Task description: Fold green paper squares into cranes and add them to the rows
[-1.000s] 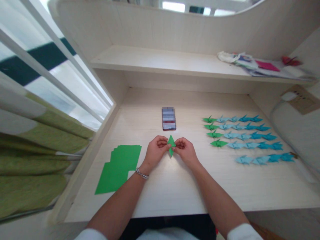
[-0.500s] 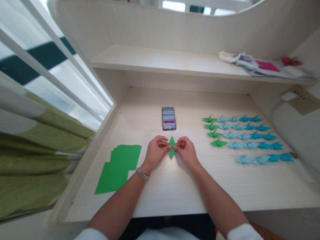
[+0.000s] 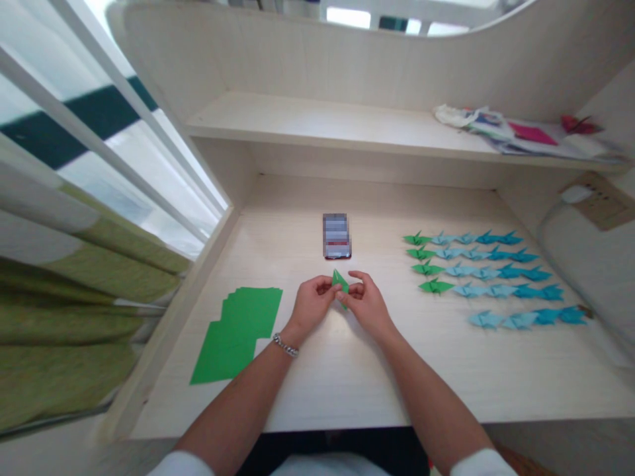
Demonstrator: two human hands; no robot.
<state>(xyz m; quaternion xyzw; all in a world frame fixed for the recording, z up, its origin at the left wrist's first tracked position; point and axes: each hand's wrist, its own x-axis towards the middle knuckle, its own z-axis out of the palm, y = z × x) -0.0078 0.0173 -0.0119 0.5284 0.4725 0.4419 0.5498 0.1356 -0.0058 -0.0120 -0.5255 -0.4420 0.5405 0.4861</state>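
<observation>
A small piece of folded green origami paper (image 3: 339, 279) is held up between both hands, tilted, with its pointed tip toward the phone. My left hand (image 3: 314, 303) pinches its left side between thumb and fingers. On the other side, my right hand (image 3: 368, 303) has its thumb against the paper's lower part, near the left thumb, and its index finger lifted off. The fingers partly cover the paper's lower end. A phone (image 3: 337, 236) lies just beyond the hands, its screen blurred.
Green paper sheets (image 3: 238, 330) lie overlapped at the left. Rows of folded paper cranes stand at the right, with green cranes (image 3: 436, 285) leading several rows and blue ones (image 3: 538, 291) behind. A shelf (image 3: 317, 122) spans the back, holding papers (image 3: 533, 134). A plug (image 3: 575, 192) sits in the right wall.
The folded green paper has turned from an upright diamond with both points showing to a tilted, narrower shape. My right index finger has lifted away, and the right thumb has shifted left.
</observation>
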